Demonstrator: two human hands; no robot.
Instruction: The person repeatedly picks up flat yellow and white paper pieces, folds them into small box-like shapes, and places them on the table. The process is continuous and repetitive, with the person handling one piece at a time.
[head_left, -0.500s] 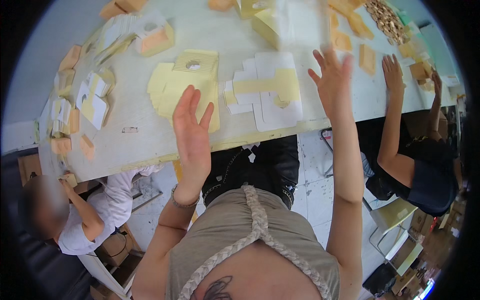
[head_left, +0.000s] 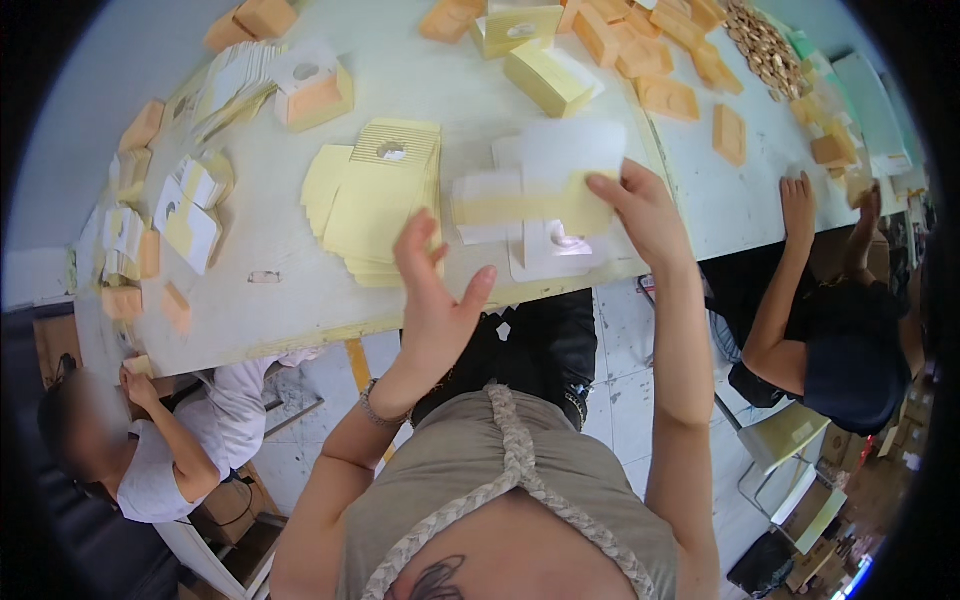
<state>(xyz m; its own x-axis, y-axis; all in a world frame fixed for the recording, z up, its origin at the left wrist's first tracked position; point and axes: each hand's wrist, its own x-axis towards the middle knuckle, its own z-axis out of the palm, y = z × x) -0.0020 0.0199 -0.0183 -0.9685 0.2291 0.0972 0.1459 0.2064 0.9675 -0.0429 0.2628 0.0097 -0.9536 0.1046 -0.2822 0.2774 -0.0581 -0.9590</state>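
Observation:
My right hand (head_left: 650,215) pinches the right edge of a flat white-and-yellow card blank (head_left: 572,150), thumb on top. The blank is lifted and blurred by motion. Under it lies a pile of similar white blanks (head_left: 530,262), partly covered. My left hand (head_left: 437,300) is held over the table's near edge, its fingers apart and nothing in it. Just beyond that hand, a fanned stack of yellow cards (head_left: 375,205) lies flat, a round cutout showing at its far end.
The pale table (head_left: 245,315) carries folded card boxes (head_left: 315,95) at the left, orange trays (head_left: 667,98) at the far right and a heap of small gold-brown pieces (head_left: 762,48). One person (head_left: 165,440) sits at the left, another (head_left: 835,340) at the right.
My right hand has come nearer and closed on a card blank, now raised off the pile. My left hand has moved right and nearer, staying open.

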